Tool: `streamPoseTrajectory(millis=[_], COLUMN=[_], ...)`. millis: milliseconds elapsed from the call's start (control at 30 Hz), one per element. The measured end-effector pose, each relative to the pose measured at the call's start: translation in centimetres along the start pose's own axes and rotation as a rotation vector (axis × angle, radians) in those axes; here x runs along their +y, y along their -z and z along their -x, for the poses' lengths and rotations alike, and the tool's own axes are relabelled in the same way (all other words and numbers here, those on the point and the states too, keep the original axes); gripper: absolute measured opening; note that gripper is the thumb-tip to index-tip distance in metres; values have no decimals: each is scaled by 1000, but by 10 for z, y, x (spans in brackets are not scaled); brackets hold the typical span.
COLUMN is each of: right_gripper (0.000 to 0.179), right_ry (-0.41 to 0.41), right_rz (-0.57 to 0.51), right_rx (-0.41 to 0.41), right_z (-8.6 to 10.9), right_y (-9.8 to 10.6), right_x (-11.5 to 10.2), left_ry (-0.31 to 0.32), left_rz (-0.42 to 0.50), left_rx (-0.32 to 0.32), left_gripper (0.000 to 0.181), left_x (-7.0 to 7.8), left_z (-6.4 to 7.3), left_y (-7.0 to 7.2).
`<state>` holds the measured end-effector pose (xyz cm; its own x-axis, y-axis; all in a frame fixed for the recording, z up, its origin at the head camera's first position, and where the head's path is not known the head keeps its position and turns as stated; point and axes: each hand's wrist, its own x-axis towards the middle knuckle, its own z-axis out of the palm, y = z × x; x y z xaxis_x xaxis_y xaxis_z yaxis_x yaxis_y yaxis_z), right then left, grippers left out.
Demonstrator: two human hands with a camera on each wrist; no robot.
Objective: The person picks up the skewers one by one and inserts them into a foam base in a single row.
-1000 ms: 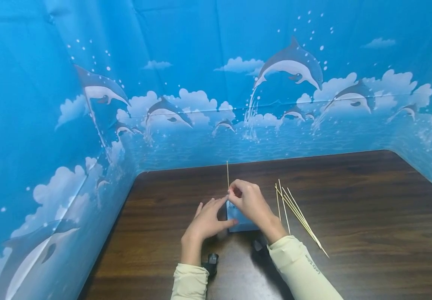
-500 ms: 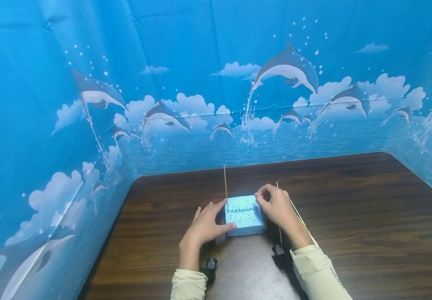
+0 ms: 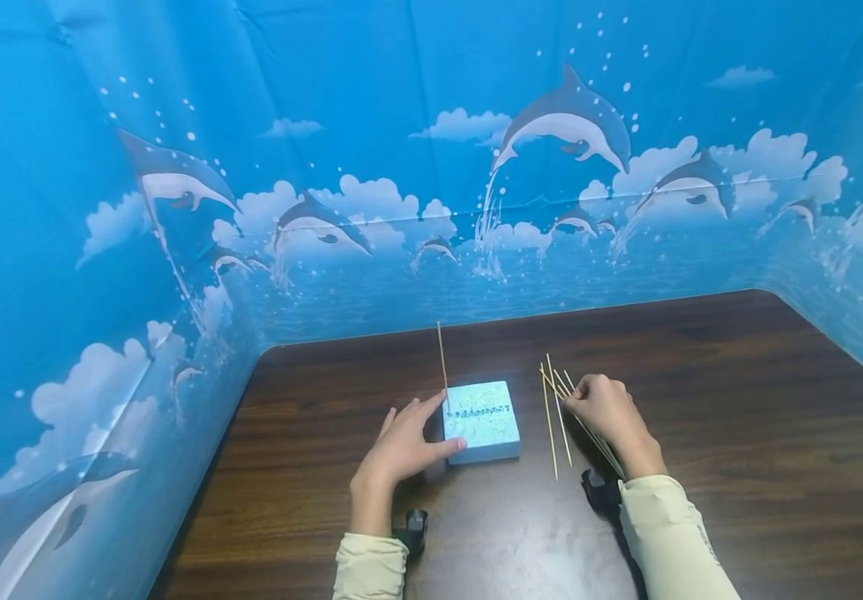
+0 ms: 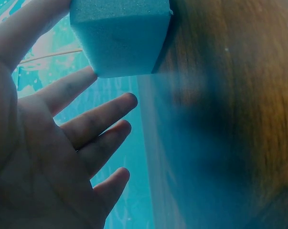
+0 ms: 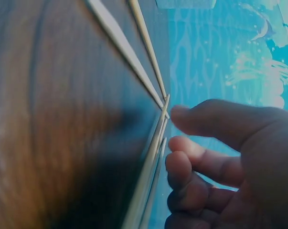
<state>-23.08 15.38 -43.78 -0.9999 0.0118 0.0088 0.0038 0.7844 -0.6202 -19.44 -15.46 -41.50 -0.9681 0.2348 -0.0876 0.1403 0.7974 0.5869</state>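
A pale blue foam block (image 3: pixel 482 408) with a row of small dark holes across its top lies on the table. One thin wooden skewer (image 3: pixel 442 354) stands upright near its left edge. My left hand (image 3: pixel 400 450) steadies that side, thumb and index finger touching the block, the other fingers stretched out. To the right, several loose skewers (image 3: pixel 550 421) lie partly crossed. Over their right part is my right hand (image 3: pixel 611 417). In the right wrist view its thumb and curled fingers stand apart beside the skewers (image 5: pixel 148 176), with nothing visible between them.
The dark wood-grain table (image 3: pixel 739 433) is bordered by a blue dolphin-print curtain (image 3: pixel 371 100) at the back and sides. Black wrist-camera mounts (image 3: pixel 416 529) sit under both wrists.
My right hand has left the upright skewer, which stays standing in the block, and has moved right to the loose skewers. The left hand has stayed at the block.
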Motion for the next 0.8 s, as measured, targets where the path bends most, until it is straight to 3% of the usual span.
streamPoseTrajectory(millis=[267, 533, 800], right_gripper=[34, 35, 24], right_ry=[-32, -32, 42], right_rz=[17, 38, 6], right_rx=[-41, -39, 77], right_z=[1, 2, 4], right_y=[0, -1, 7], right_x=[-3, -4, -18], left_ry=[-1, 4, 29], left_rz=[-7, 1, 50], left_rx=[-1, -6, -34], left_gripper=[84, 84, 84], left_x=[1, 1, -1], left_z=[-1, 1, 2], left_y=[1, 1, 1])
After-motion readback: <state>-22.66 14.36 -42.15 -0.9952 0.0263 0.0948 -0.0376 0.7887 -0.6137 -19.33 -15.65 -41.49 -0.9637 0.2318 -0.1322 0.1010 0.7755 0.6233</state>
